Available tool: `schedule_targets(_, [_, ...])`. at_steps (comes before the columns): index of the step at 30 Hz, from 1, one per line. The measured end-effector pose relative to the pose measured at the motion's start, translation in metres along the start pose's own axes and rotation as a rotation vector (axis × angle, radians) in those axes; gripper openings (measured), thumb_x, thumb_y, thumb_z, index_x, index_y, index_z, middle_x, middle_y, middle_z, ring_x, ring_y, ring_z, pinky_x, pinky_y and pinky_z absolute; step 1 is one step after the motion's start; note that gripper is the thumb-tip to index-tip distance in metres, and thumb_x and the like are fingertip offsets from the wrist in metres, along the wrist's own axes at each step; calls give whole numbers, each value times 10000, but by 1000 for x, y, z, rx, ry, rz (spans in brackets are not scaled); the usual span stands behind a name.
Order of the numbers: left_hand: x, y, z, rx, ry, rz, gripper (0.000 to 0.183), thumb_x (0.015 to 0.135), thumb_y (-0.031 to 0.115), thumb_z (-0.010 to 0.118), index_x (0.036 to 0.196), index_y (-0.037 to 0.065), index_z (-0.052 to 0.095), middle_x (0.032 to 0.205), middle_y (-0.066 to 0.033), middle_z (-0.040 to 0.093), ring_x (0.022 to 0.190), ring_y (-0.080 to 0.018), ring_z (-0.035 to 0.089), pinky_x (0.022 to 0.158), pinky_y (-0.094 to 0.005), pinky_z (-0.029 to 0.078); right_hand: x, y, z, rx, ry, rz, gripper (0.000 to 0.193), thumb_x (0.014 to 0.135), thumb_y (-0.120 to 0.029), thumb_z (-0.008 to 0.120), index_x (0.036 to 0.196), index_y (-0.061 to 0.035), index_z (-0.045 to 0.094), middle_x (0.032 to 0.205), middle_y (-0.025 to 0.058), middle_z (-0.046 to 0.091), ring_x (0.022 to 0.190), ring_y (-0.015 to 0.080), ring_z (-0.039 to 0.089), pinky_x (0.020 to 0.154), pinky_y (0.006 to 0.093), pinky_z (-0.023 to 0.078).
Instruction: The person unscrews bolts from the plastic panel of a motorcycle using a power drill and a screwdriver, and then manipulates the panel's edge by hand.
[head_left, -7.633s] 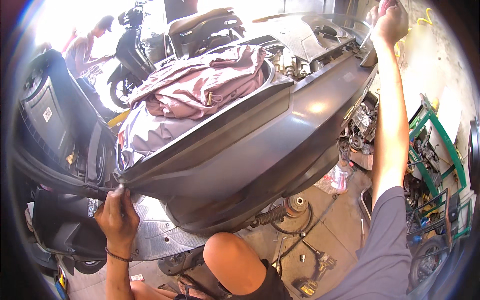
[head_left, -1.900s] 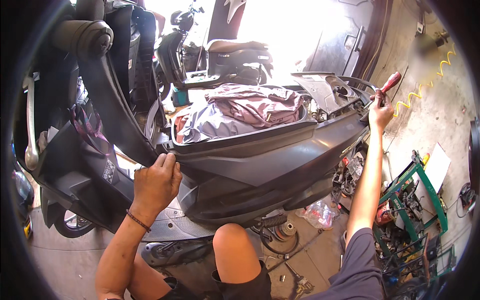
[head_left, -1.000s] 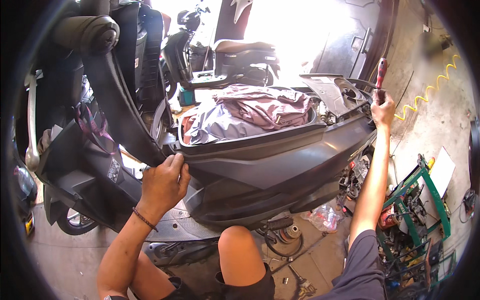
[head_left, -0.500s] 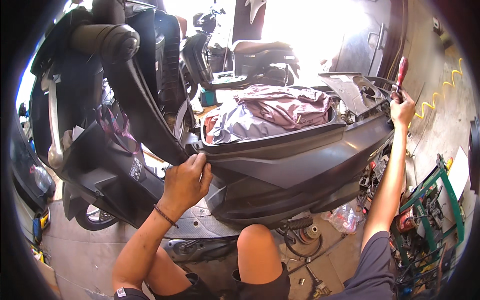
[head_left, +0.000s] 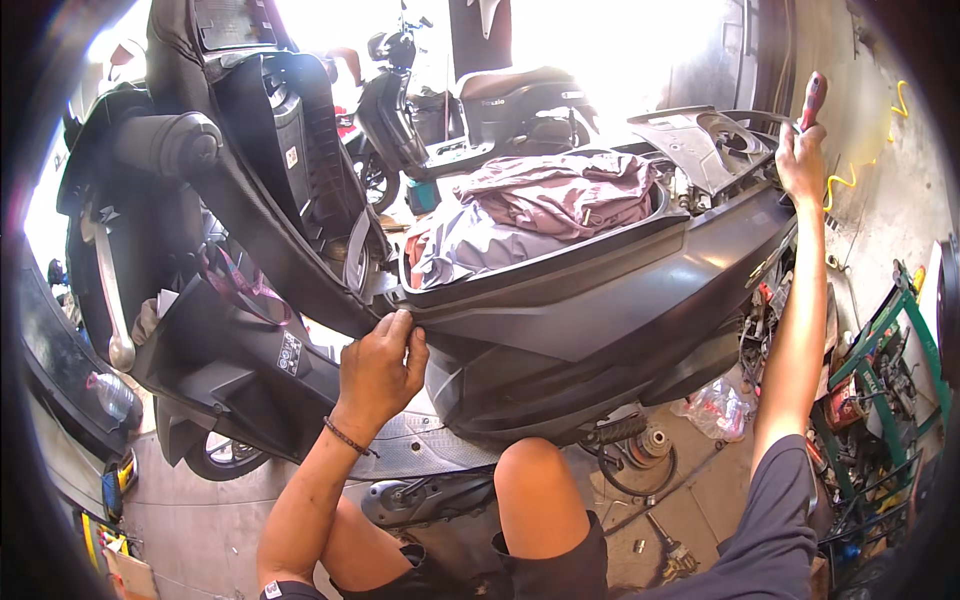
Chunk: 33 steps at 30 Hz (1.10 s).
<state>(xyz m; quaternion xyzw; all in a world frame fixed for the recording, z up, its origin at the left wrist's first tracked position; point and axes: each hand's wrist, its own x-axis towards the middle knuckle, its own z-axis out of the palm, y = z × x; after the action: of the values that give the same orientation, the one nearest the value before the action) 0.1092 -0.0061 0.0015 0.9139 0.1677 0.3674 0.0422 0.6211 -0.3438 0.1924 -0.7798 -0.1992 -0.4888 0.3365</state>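
Btm ctr, your bare knee [head_left: 540, 480] is up nr the scooter's dark side panel [head_left: 600, 310], which runs from mid-frame to upper R. Your L hand [head_left: 382, 365], left of ctr, is at the same front tip of it as 0.5 s ago: forearm angled up from btm L, fingers curled, tips at the edge; can't tell if they pinch or only press. Beaded bracelet [head_left: 350, 438] on that wrist. Bundled clothes [head_left: 560, 200] fill the compartment behind the panel. Farther, upper R, your R arm's stretched nearly straight to the tail, R hand [head_left: 800, 165] closed round a red-handled tool [head_left: 815, 97], handle up, rest hidden. Vs. 0.5 s ago, hand + tool sit higher in frame; grip's unchanged. Far back, upper ctr: a parked scooter [head_left: 520, 108].
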Motion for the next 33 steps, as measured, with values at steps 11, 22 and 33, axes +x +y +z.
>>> schedule_targets(11, [-1, -7, 7, 37, 61, 50, 151, 986, 198, 621, 1019, 51, 604, 836, -137, 668, 657, -374, 681, 561, -487, 537, -4, 10, -11, 692, 80, 70, 507, 1128, -358, 446, 1479, -12, 562, 857, 33, 654, 684, 102, 629, 639, 286, 472])
schedule_targets(22, [-3, -10, 13, 22, 101, 63, 137, 965, 174, 645, 989, 43, 611, 817, -129, 661, 615, -350, 667, 532, -458, 529, 0, 18, -12, 774, 61, 79, 383, 1135, -357, 420, 1243, -16, 558, 866, 26, 626, 720, 104, 665, 551, 239, 473])
schedule_targets(33, [-1, -8, 18, 4, 118, 69, 133, 961, 163, 648, 990, 40, 604, 843, -136, 667, 659, -369, 674, 562, -462, 538, -2, 32, -5, 518, 138, -114, 180, 1031, -171, 683, 1109, -12, 647, 797, 46, 700, 746, 145, 721, 677, 309, 532])
